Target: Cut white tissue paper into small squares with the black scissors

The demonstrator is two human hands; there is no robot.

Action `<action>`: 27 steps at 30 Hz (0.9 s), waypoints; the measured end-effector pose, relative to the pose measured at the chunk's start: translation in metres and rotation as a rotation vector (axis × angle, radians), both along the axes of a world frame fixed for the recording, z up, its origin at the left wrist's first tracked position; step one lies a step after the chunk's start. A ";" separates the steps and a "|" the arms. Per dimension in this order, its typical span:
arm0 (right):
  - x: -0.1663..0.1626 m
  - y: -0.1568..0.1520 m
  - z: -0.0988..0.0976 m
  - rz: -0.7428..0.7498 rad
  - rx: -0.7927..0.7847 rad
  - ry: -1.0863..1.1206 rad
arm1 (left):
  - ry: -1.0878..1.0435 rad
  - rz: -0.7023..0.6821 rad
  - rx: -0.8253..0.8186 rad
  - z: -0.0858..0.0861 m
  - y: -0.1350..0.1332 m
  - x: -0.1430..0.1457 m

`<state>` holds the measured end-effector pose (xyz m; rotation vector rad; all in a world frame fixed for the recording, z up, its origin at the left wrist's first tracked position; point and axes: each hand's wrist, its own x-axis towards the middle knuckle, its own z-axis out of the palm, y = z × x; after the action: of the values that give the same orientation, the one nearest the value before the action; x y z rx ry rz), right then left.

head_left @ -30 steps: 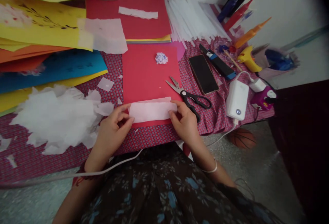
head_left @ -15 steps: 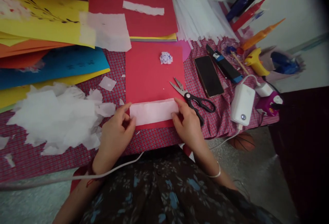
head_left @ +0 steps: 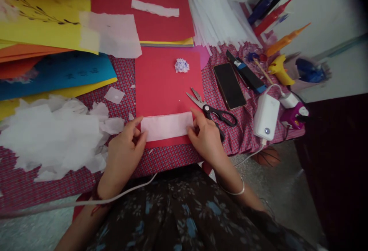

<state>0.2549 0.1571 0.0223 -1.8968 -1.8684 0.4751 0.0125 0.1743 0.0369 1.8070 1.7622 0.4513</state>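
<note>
A folded white paper strip (head_left: 166, 126) lies across the near end of a red paper sheet (head_left: 161, 86). My left hand (head_left: 122, 157) grips its left end, thumb below and index finger at the upper corner. At the right end, my right hand (head_left: 207, 137) pinches the strip in the same manner. Black-handled scissors (head_left: 206, 108), blades parted, rest beside my right hand, their tips over the red sheet. Farther up that sheet sits a small clump of white paper bits with blue-purple marks (head_left: 181, 65).
A pile of white paper pieces (head_left: 57, 136) covers the left side. Coloured sheets (head_left: 57, 68) are stacked behind it. White strips (head_left: 218, 20) lie at the back. To the right are a phone (head_left: 229, 86), a white power bank (head_left: 266, 116) and a yellow glue gun (head_left: 280, 70).
The whole view has shifted slightly, so everything appears a little farther left. Both hands keep their hold on the strip, which stays on the red sheet.
</note>
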 end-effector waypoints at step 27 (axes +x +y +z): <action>0.001 0.003 -0.004 0.032 0.039 -0.031 | 0.216 -0.250 0.165 0.001 -0.002 0.002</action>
<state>0.2564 0.1606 0.0180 -1.8618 -1.9165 0.4191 0.0140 0.1720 0.0377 2.2313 1.6442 0.3170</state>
